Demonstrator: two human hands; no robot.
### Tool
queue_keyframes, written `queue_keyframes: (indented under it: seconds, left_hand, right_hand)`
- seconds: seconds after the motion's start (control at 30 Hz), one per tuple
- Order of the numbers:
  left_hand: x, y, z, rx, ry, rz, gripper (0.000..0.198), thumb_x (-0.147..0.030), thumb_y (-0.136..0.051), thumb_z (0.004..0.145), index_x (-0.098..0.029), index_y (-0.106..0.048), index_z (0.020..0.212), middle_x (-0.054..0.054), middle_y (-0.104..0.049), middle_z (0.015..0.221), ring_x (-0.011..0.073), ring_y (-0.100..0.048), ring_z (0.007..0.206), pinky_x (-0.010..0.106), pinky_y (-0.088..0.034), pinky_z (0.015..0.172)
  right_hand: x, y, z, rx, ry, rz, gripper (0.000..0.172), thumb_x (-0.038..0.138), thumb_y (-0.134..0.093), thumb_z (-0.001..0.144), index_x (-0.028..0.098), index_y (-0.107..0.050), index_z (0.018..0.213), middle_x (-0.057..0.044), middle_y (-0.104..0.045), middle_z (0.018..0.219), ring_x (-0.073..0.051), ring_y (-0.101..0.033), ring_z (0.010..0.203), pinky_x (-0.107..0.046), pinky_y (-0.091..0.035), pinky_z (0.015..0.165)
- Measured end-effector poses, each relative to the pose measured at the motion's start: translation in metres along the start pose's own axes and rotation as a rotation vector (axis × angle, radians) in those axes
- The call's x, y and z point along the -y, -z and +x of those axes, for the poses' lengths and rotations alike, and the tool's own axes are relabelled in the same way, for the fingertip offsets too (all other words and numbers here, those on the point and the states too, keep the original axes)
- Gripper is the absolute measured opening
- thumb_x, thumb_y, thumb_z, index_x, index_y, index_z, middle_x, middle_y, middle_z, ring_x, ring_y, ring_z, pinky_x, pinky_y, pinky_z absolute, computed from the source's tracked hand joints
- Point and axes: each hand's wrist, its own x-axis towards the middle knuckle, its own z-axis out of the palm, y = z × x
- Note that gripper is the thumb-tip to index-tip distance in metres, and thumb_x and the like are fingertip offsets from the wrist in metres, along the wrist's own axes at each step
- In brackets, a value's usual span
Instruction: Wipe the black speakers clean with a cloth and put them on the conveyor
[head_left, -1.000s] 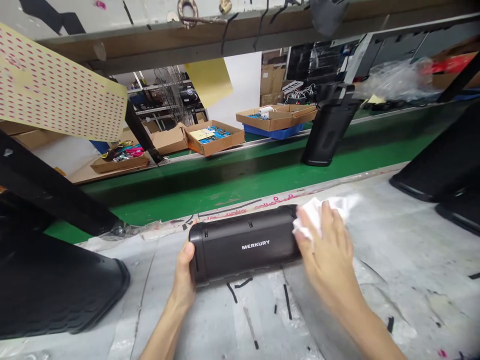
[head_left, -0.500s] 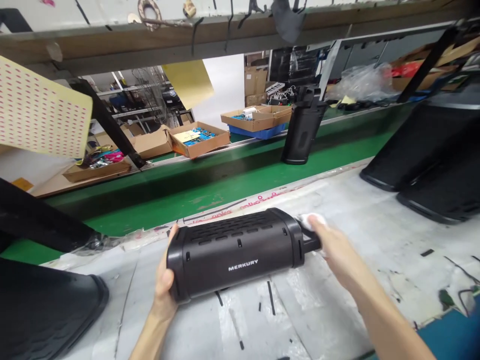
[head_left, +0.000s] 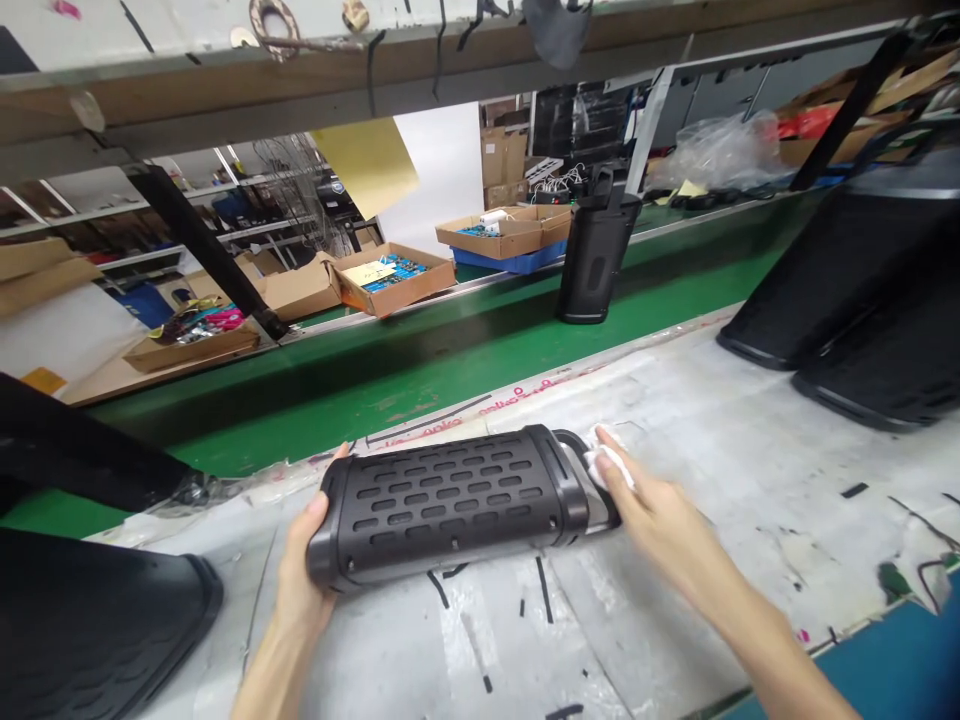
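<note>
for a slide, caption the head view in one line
Left hand steadies a black speaker on the bench; right hand holds a white cloth at its end.

speaker (head_left: 450,505) rolled grille-up, logo gone, white cloth (head_left: 609,463) now at its end

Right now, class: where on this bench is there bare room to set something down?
Free: the grey sheeted bench between the right hand with its white cloth and the two large black housings; also the green belt behind the black perforated plastic speaker. Crowded: left, where a black ribbed housing sits close to the left hand.
</note>
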Motion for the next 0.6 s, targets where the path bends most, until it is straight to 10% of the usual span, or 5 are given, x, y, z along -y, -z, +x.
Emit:
queue_keyframes:
  seconds: [0.17, 0.37, 0.5, 0.6]
  left_hand:
    - [0.012, 0.007, 0.004, 0.082, -0.137, -0.03, 0.072, -0.048, -0.065, 0.068, -0.022, -0.057, 0.134, 0.004, -0.071, 0.117, 0.032, -0.058, 0.12, 0.041, -0.048, 0.103]
    - [0.02, 0.014, 0.014, 0.058, -0.125, -0.043, 0.071, -0.049, -0.064, 0.065, -0.02, -0.061, 0.13, 0.007, -0.07, 0.116, 0.0352, -0.059, 0.116, 0.046, -0.051, 0.097]
    - [0.021, 0.017, 0.016, 0.097, -0.159, -0.092, 0.078, -0.046, -0.068, 0.056, -0.024, -0.06, 0.129, 0.006, -0.066, 0.124, 0.037, -0.056, 0.12, 0.048, -0.051, 0.097]
    - [0.02, 0.021, 0.016, 0.131, -0.182, -0.114, 0.083, -0.043, -0.072, 0.047, -0.025, -0.06, 0.128, 0.007, -0.063, 0.129, 0.039, -0.054, 0.12, 0.05, -0.051, 0.097]
  right_hand:
    - [0.03, 0.005, 0.007, -0.17, 0.277, 0.056, 0.048, 0.05, -0.038, 0.098, 0.023, -0.058, 0.132, -0.008, -0.064, 0.128, -0.027, -0.058, 0.122, -0.045, -0.047, 0.103]
    - [0.022, -0.004, -0.026, 0.303, 0.767, 0.195, 0.026, 0.02, -0.05, 0.094, 0.026, -0.068, 0.112, -0.003, -0.064, 0.129, -0.024, -0.049, 0.132, -0.047, -0.031, 0.116]
    - [-0.017, 0.036, -0.047, 0.482, 0.283, 0.519, 0.03, 0.042, -0.049, 0.092, 0.025, -0.072, 0.081, -0.006, -0.075, 0.083, -0.028, -0.073, 0.083, -0.047, -0.059, 0.086]
    - [-0.043, 0.063, -0.044, 0.183, -0.195, 0.6, 0.047, 0.059, -0.046, 0.087, 0.021, -0.073, 0.086, -0.015, -0.074, 0.081, -0.034, -0.072, 0.069, -0.043, -0.061, 0.052]
